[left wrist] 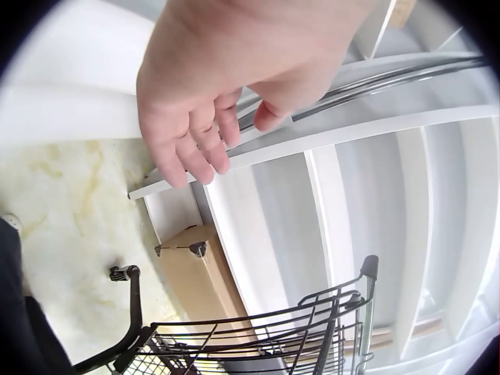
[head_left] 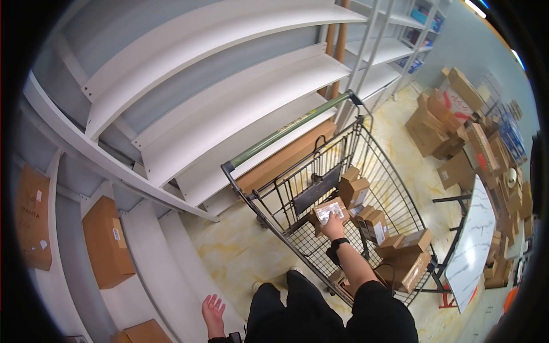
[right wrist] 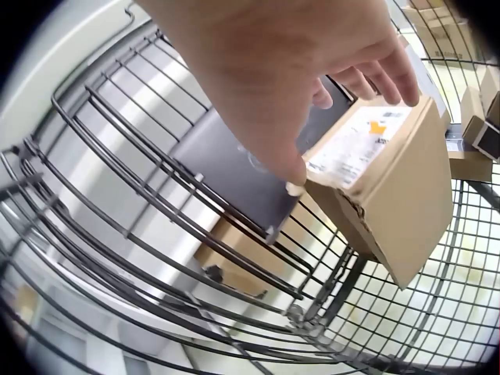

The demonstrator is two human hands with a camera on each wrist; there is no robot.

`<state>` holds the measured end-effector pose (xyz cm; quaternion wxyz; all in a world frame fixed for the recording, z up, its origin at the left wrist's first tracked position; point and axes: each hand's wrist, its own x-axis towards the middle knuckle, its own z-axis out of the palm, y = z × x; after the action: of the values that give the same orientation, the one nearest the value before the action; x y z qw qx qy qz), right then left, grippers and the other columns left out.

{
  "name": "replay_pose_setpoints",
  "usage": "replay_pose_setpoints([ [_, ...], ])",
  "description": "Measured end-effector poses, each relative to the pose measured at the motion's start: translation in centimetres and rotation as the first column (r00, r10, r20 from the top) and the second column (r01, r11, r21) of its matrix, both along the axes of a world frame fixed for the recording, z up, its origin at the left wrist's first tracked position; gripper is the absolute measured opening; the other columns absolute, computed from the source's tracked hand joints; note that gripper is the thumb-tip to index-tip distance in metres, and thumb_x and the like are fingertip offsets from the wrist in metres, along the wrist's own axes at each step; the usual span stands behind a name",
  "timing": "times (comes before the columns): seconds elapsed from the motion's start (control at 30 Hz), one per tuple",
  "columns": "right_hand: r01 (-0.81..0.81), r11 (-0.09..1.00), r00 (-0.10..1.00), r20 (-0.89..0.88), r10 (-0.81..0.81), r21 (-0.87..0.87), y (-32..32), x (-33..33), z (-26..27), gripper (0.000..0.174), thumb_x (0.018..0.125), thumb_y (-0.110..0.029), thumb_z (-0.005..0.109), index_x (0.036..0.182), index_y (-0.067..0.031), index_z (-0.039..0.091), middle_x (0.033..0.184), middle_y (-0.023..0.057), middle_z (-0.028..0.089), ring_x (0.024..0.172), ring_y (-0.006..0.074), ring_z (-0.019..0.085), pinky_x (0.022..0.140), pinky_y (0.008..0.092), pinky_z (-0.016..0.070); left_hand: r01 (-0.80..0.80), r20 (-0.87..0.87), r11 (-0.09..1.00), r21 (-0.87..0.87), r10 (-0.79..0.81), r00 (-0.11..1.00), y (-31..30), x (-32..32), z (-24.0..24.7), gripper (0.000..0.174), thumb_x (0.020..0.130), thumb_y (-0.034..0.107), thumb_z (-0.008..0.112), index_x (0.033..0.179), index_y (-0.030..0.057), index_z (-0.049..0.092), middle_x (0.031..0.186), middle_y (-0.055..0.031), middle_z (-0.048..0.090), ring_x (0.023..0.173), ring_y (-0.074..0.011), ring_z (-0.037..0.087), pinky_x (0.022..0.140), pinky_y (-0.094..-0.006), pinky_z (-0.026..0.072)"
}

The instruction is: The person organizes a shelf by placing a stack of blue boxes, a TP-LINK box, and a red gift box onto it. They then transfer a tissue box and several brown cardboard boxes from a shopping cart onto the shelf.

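Inside the wire shopping cart, my right hand grips a small brown cardboard box with a white shipping label on its upper face. In the right wrist view the thumb is at one edge of the box and the fingertips reach the opposite edge. The box is tilted above the cart's wire floor. My left hand hangs away from the cart, its fingers loosely bent and holding nothing. In the left wrist view, white shelving lies beyond those fingers. Several other cardboard boxes sit in the cart around the right hand.
White shelves run along the left and behind the cart handle. A brown carton stands on a lower left shelf. A marble-patterned table and a pile of cartons are at right.
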<state>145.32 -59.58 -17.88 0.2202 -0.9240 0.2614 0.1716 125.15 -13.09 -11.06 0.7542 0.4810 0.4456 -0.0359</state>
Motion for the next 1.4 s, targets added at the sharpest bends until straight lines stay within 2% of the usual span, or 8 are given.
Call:
replay_pose_setpoints([
  [0.2, 0.087, 0.939, 0.979, -0.144, -0.141, -0.331, 1.1, 2.5, -6.6, 0.085, 0.071, -0.027, 0.065, 0.139, -0.0137, 0.016, 0.143, 0.0221, 0.013, 0.125, 0.0494, 0.02, 0.089, 0.0499, 0.0387, -0.005, -0.101, 0.998, 0.069, 0.012, 0.995, -1.7, -4.8, 0.8, 0.044, 0.084, 0.035, 0.046, 0.119, 0.0078, 0.043, 0.115, -0.0113, 0.052, 0.1, -0.0256, 0.051, 0.082, -0.0409, 0.0429],
  [0.4, -0.002, 0.731, 0.999, 0.022, 0.023, -0.682, -4.0, 2.1, -10.3, 0.049, 0.083, -0.009, 0.044, 0.129, 0.002, 0.033, 0.129, 0.028, 0.037, 0.113, 0.0398, 0.044, 0.078, 0.0423, 0.048, -0.113, -0.191, 0.992, 0.061, 0.122, 0.974, -1.7, -8.6, -0.6, 0.047, 0.084, 0.036, 0.045, 0.122, 0.0084, 0.04, 0.12, -0.0117, 0.049, 0.106, -0.0271, 0.048, 0.087, -0.0427, 0.0405],
  [0.6, 0.003, 0.937, 0.995, 0.094, 0.032, -0.349, -9.2, 1.1, 0.7, 0.021, 0.076, -0.014, 0.05, 0.08, 0.0008, 0.063, 0.083, 0.0195, 0.063, 0.078, 0.0327, 0.063, 0.068, 0.0407, 0.0507, -0.068, -0.11, 0.997, 0.021, 0.07, 0.991, -2.9, -7.3, 0.2, 0.043, 0.083, 0.035, 0.048, 0.116, 0.0072, 0.044, 0.115, -0.0119, 0.052, 0.102, -0.0248, 0.051, 0.081, -0.0378, 0.0429],
  [0.8, -0.094, 0.996, 0.983, 0.158, 0.093, -0.002, -14.5, -2.3, 19.3, 0.03, 0.076, -0.021, 0.047, 0.083, 0.0053, 0.06, 0.064, 0.0137, 0.058, 0.059, 0.0269, 0.062, 0.041, 0.0349, 0.051, -0.001, -0.008, 0.999, 0.037, 0.002, 1.0, -2.6, -5.2, 1.1, 0.041, 0.085, 0.033, 0.047, 0.116, 0.0057, 0.045, 0.111, -0.0117, 0.056, 0.098, -0.0237, 0.055, 0.083, -0.0363, 0.0434],
  [1.03, -0.329, 0.711, 0.833, 0.546, -0.092, 0.622, 6.2, -4.7, 35.4, 0.019, 0.086, -0.021, 0.05, 0.085, -0.002, 0.051, 0.063, 0.0007, 0.05, 0.049, 0.0104, 0.047, 0.043, 0.0235, 0.0379, -0.15, 0.369, 0.694, 0.704, -0.177, 0.912, -1.1, -6.1, 7.0, 0.026, 0.077, 0.012, 0.061, 0.101, 0.0014, 0.055, 0.097, -0.0111, 0.06, 0.093, -0.0223, 0.057, 0.086, -0.034, 0.041],
  [1.1, -0.465, 0.677, 0.807, 0.587, 0.06, 0.57, 13.5, -4.8, 36.1, 0.016, 0.085, -0.021, 0.054, 0.088, -0.0048, 0.054, 0.07, -0.0042, 0.049, 0.064, 0.0047, 0.042, 0.056, 0.0206, 0.0335, -0.273, 0.31, 0.176, 0.946, -0.243, 0.919, 0.2, -8.1, 10.8, 0.031, 0.073, 0.011, 0.061, 0.103, 0.0022, 0.055, 0.11, -0.0148, 0.054, 0.108, -0.03, 0.048, 0.095, -0.0413, 0.0325],
  [1.2, -0.694, 0.511, 0.717, 0.55, 0.429, 0.506, 25.7, -6.2, 37.3, 0.019, 0.085, -0.019, 0.053, 0.076, -0.0024, 0.055, 0.059, -0.0036, 0.047, 0.054, 0.005, 0.041, 0.046, 0.023, 0.0302, -0.234, 0.236, -0.082, 0.969, 0.014, 0.972, 2.8, -12.8, 13.5, 0.041, 0.07, 0.016, 0.061, 0.109, 0.0038, 0.053, 0.127, -0.0189, 0.039, 0.122, -0.0397, 0.029, 0.1, -0.0535, 0.0173],
  [1.4, -0.942, 0.013, 0.238, 0.641, 0.729, 0.336, 45.3, -12.1, 35.6, 0.032, 0.086, -0.023, 0.049, 0.069, 0.004, 0.051, 0.051, 0.011, 0.05, 0.049, 0.0179, 0.051, 0.049, 0.0323, 0.0396, 0.2, -0.118, -0.117, 0.973, 0.491, 0.863, 7.0, -19.7, 16.1, 0.065, 0.066, 0.032, 0.064, 0.122, 0.0057, 0.044, 0.137, -0.0235, 0.022, 0.128, -0.0459, 0.01, 0.095, -0.0656, -0.0029],
])
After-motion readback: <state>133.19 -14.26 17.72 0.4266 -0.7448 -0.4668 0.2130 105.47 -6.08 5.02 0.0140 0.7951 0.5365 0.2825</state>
